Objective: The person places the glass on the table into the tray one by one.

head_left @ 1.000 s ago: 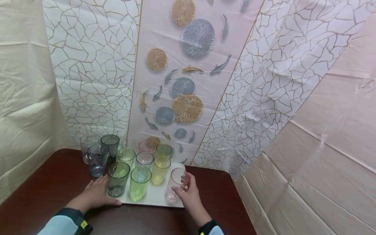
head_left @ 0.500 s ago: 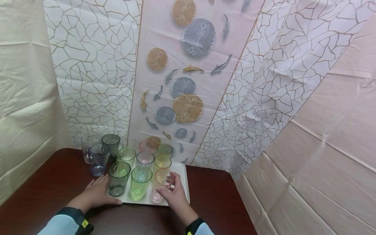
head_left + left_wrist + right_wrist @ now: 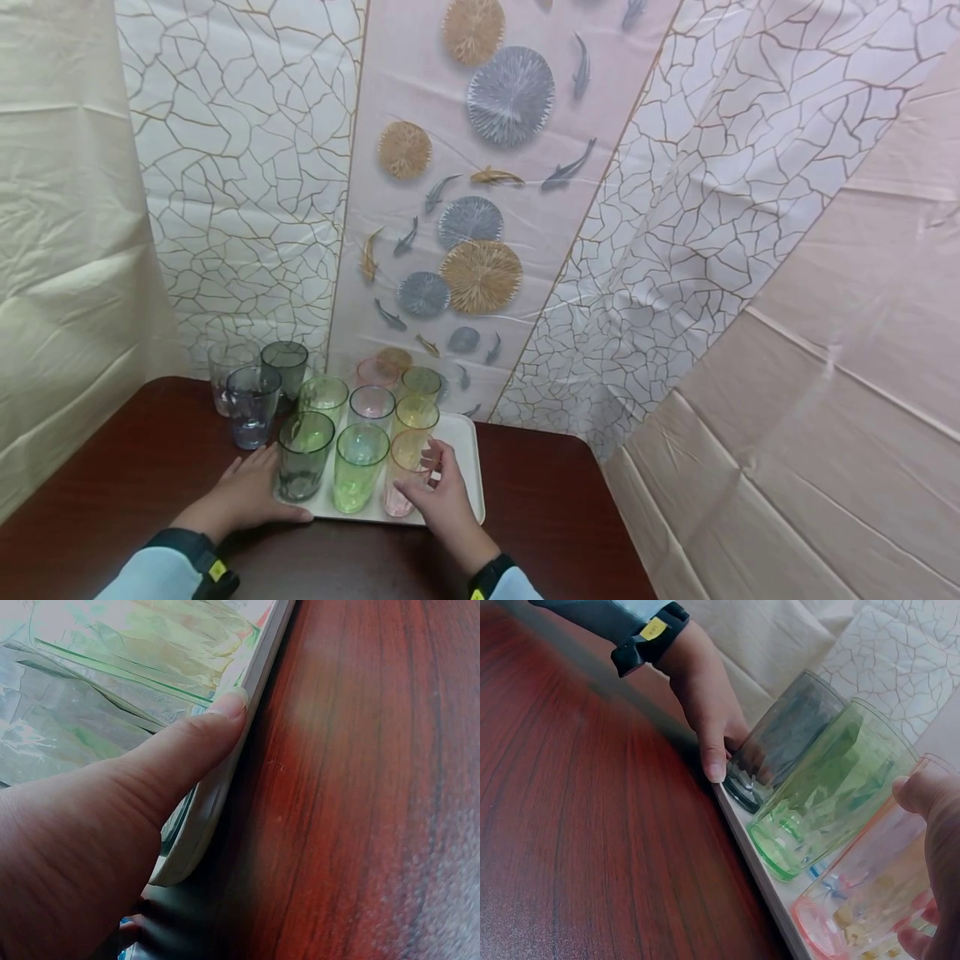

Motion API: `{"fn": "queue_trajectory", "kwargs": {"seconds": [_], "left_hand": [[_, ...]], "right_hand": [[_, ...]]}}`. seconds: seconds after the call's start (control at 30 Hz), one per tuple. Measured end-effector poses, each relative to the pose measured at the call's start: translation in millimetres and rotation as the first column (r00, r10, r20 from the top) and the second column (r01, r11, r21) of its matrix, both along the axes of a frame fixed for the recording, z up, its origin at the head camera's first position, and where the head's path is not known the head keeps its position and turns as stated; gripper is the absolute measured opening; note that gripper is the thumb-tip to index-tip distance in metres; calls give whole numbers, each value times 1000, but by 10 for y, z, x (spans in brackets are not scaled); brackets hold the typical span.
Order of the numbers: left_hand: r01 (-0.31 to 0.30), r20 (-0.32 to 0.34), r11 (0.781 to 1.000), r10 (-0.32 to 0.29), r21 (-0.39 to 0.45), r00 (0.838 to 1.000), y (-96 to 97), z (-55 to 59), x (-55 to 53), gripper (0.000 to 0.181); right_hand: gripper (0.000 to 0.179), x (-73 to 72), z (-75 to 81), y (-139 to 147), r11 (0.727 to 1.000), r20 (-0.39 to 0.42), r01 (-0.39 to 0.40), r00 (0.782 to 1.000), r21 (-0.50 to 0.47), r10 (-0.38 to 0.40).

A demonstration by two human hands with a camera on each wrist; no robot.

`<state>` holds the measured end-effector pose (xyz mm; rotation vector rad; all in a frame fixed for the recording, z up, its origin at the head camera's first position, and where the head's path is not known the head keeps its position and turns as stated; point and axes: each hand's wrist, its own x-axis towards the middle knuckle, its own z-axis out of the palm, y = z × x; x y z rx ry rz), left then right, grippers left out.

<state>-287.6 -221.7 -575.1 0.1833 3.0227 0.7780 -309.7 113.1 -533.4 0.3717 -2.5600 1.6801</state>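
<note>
With thumb and fingers around its right side, my right hand holds a pale pink glass upright near the front edge of a white tray. The right wrist view has the thumb against the pink glass near its rim. Left of it stand a green glass and a dark grey glass. My left hand lies at the tray's front left corner, its fingers extended beside the grey glass. In the left wrist view, the thumb rests along the tray rim.
Behind the front row, the tray bears several more glasses, among them a yellow glass and a purple-rimmed glass. Off the tray at the back left stand a blue glass, a dark glass and a clear glass. Patterned cloth hangs behind the table.
My right hand has moved the pink glass leftward along the tray's front, from the right corner to close beside the green glass. The left hand stays at the tray corner.
</note>
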Motion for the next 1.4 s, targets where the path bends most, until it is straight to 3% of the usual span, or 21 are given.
{"fn": "queue_trajectory", "kwargs": {"seconds": [0.5,0.67,0.77,0.83,0.9,1.0,1.07,1.13,1.2,1.4], "left_hand": [[20,-49,1000,-19,14,999,-21,8,11,144],[100,-59,987,-93,128,994,-213,10,-5,125],[98,-28,977,-94,190,995,-416,36,-29,103],[30,-17,981,-27,190,999,-555,81,-41,86],[-75,-29,979,82,187,996,-677,131,-49,73],[-247,-75,939,271,239,960,-758,191,-81,73],[-301,-122,899,353,317,927,-762,206,-120,84],[-308,-177,865,401,395,899,-734,206,-175,95],[-292,-212,842,420,454,882,-703,201,-232,106],[-233,-253,812,418,536,872,-662,215,-384,109]], "right_hand": [[92,4,-25,23,1000,-16,13,1000,25,-13],[94,77,-64,137,999,-58,26,998,23,-24],[92,160,-94,229,999,-85,26,996,27,-23],[90,218,-109,290,1000,-100,17,995,17,-15],[87,276,-121,344,1000,-105,10,994,5,-9],[83,363,-125,429,1000,-109,-6,994,-19,4],[83,415,-126,471,999,-111,-21,994,-26,18],[83,461,-128,499,999,-111,-36,993,-35,32],[83,499,-142,521,998,-108,-44,993,-36,40],[85,583,-171,580,999,-90,-42,995,-17,40]]}}
